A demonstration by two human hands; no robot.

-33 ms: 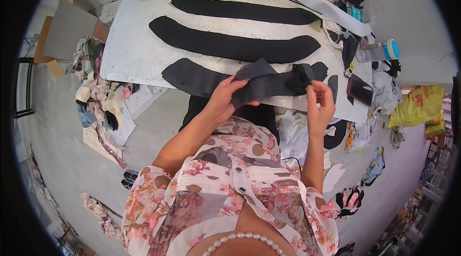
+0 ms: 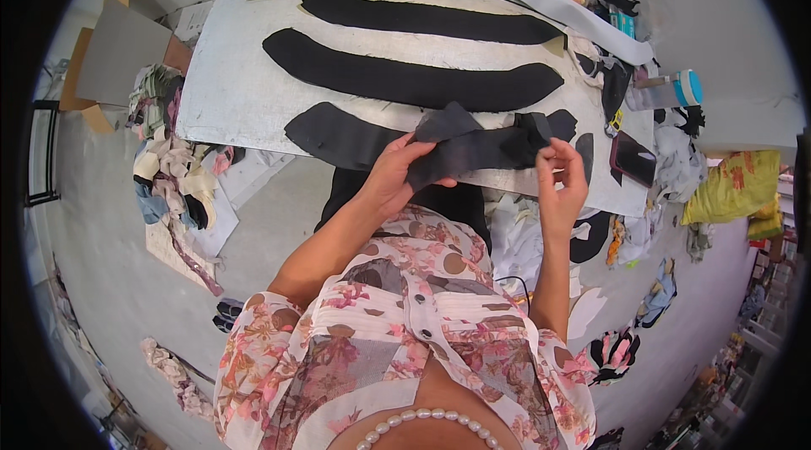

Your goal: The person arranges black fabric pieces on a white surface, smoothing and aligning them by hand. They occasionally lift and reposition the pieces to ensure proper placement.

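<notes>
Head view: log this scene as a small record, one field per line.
Left grip: pinching a charcoal fabric strip
Right grip: fingertips at that strip's right end; whether closed on it, unclear
Surface: white worktable
Laid out beyond both: two black curved fabric strips
Partly hidden behind held strip: charcoal curved piece
Table's right side: smartphone
Left of table: fabric scraps
Far right: yellow sack

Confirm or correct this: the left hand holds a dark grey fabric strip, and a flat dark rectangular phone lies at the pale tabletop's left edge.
Wrong side: the head view shows the phone at the right edge of the pale tabletop. The left hand does hold the dark grey fabric strip.
</notes>
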